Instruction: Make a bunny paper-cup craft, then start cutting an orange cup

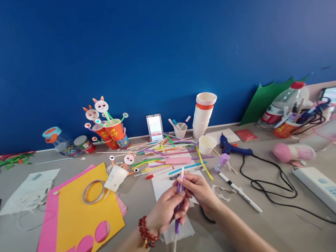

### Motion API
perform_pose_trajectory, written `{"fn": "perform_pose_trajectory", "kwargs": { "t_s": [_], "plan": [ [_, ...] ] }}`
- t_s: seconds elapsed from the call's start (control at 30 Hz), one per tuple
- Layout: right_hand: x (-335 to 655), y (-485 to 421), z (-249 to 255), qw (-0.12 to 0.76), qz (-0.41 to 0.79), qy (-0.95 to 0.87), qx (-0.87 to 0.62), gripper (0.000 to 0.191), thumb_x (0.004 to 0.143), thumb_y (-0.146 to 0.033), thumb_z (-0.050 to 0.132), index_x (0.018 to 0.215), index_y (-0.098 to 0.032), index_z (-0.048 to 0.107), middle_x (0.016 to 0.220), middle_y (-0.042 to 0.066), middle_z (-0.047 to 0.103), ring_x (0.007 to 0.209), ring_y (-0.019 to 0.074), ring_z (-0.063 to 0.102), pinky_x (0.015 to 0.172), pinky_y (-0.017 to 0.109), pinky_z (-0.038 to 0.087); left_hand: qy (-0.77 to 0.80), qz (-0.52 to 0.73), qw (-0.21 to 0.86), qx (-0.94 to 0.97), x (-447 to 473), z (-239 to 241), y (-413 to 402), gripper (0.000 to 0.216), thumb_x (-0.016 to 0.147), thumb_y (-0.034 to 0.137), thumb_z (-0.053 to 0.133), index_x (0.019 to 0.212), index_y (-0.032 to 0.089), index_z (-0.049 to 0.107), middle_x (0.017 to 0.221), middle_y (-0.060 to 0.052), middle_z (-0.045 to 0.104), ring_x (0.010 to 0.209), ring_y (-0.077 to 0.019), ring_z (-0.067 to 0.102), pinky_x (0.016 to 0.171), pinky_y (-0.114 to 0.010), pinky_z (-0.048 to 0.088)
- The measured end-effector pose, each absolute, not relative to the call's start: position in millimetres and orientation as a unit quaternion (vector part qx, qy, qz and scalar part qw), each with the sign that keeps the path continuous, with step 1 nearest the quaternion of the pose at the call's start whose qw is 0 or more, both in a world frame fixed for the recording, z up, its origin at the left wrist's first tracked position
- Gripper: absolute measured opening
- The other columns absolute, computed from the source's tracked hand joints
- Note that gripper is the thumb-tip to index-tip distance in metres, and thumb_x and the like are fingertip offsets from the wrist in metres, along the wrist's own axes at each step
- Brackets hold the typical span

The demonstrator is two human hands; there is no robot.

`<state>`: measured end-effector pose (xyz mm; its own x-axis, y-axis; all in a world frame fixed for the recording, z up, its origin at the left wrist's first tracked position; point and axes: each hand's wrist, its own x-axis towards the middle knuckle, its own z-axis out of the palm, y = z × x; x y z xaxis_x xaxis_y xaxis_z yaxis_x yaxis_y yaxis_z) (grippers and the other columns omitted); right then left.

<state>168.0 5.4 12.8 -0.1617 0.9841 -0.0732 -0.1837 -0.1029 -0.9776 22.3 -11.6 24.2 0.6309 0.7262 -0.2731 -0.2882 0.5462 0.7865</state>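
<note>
Both my hands meet over the table's front middle, holding a thin white stick wrapped in a purple strip [178, 221]. My left hand [166, 212], with a red bead bracelet on its wrist, is closed around the stick's middle. My right hand [199, 189] pinches the stick near its upper end. Under them lies a white paper sheet [165, 186]. Coloured paper strips [167, 158] are scattered just beyond it.
Yellow and pink foam sheets [74, 219] with a tape ring [93, 191] lie at left. Bunny-decorated cups [112, 131], a paper cup stack [203, 113], a blue glue gun [233, 148] with black cord, a white marker [240, 192] and a power strip [334, 197] lie around.
</note>
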Motion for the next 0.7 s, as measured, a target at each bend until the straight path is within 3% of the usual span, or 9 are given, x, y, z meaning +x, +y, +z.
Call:
{"fn": "perform_pose_trajectory", "kwargs": {
  "t_s": [0.1, 0.2, 0.27, 0.33, 0.4, 0.5, 0.6, 0.7],
  "plan": [
    [168.5, 6.9, 12.6, 0.482, 0.607, -0.465, -0.427, 0.037, 0.079, -0.051, 0.073, 0.077, -0.015, 0.078, 0.057, -0.004, 0.048, 0.046, 0.0059, 0.038, 0.044, 0.019, 0.034, 0.321, 0.313, 0.824, 0.347, 22.5, 26.1, -14.9, 0.039, 0.083, 0.052, 0.068, 0.090, 0.017, 0.053, 0.057, 0.009, 0.045, 0.037, -0.0011, 0.024, 0.035, -0.012, 0.024],
    [168.4, 7.5, 11.2, 0.481, 0.607, -0.468, -0.427, 0.036, 0.078, -0.051, 0.075, 0.075, -0.015, 0.078, 0.061, -0.002, 0.051, 0.051, 0.0081, 0.043, 0.047, 0.021, 0.037, 0.334, 0.314, 0.823, 0.335, 23.0, 26.1, -16.3, 0.041, 0.083, 0.056, 0.067, 0.087, 0.019, 0.050, 0.055, 0.010, 0.042, 0.036, -0.0012, 0.023, 0.034, -0.012, 0.018],
    [168.2, 7.6, 9.7, 0.479, 0.607, -0.468, -0.427, 0.036, 0.078, -0.051, 0.075, 0.075, -0.015, 0.078, 0.062, -0.002, 0.051, 0.052, 0.0083, 0.042, 0.047, 0.021, 0.036, 0.334, 0.312, 0.823, 0.338, 23.7, 25.2, -15.6, 0.040, 0.082, 0.055, 0.068, 0.085, 0.019, 0.050, 0.054, 0.010, 0.044, 0.034, -0.0013, 0.026, 0.033, -0.013, 0.024],
    [168.0, 7.6, 8.2, 0.477, 0.608, -0.469, -0.428, 0.036, 0.080, -0.051, 0.073, 0.076, -0.015, 0.078, 0.056, -0.004, 0.046, 0.048, 0.0074, 0.038, 0.044, 0.020, 0.034, 0.331, 0.308, 0.824, 0.342, 24.5, 24.2, -14.1, 0.041, 0.081, 0.054, 0.070, 0.085, 0.017, 0.053, 0.055, 0.007, 0.052, 0.034, -0.0037, 0.039, 0.037, -0.017, 0.038],
    [167.9, 7.6, 6.7, 0.474, 0.609, -0.469, -0.429, 0.038, 0.081, -0.052, 0.072, 0.076, -0.015, 0.077, 0.050, -0.006, 0.041, 0.044, 0.0071, 0.035, 0.041, 0.020, 0.030, 0.326, 0.304, 0.828, 0.341, 25.3, 23.3, -12.9, 0.043, 0.079, 0.054, 0.071, 0.088, 0.014, 0.056, 0.060, 0.000, 0.062, 0.043, -0.0109, 0.057, 0.049, -0.025, 0.052],
    [168.3, 7.7, 4.6, 0.467, 0.609, -0.474, -0.431, 0.041, 0.081, -0.055, 0.071, 0.074, -0.015, 0.076, 0.048, -0.006, 0.040, 0.042, 0.0071, 0.035, 0.039, 0.020, 0.029, 0.317, 0.304, 0.838, 0.325, 25.9, 21.2, -12.0, 0.042, 0.079, 0.051, 0.072, 0.090, 0.013, 0.058, 0.072, -0.009, 0.072, 0.063, -0.0201, 0.072, 0.064, -0.033, 0.059],
    [169.4, 8.6, 2.8, 0.464, 0.603, -0.483, -0.434, 0.040, 0.082, -0.054, 0.071, 0.074, -0.015, 0.076, 0.051, -0.005, 0.042, 0.043, 0.0069, 0.037, 0.041, 0.020, 0.031, 0.310, 0.299, 0.845, 0.316, 25.3, 17.2, -11.5, 0.039, 0.081, 0.049, 0.071, 0.090, 0.014, 0.058, 0.075, -0.011, 0.074, 0.061, -0.0200, 0.071, 0.060, -0.033, 0.059],
    [170.6, 10.3, 1.3, 0.468, 0.589, -0.495, -0.434, 0.036, 0.082, -0.050, 0.071, 0.076, -0.016, 0.078, 0.056, -0.005, 0.043, 0.047, 0.0067, 0.039, 0.044, 0.020, 0.032, 0.303, 0.303, 0.842, 0.327, 24.5, 13.2, -11.0, 0.037, 0.084, 0.049, 0.068, 0.091, 0.014, 0.058, 0.064, -0.003, 0.068, 0.041, -0.0096, 0.055, 0.053, -0.032, 0.059]
  ]
}}
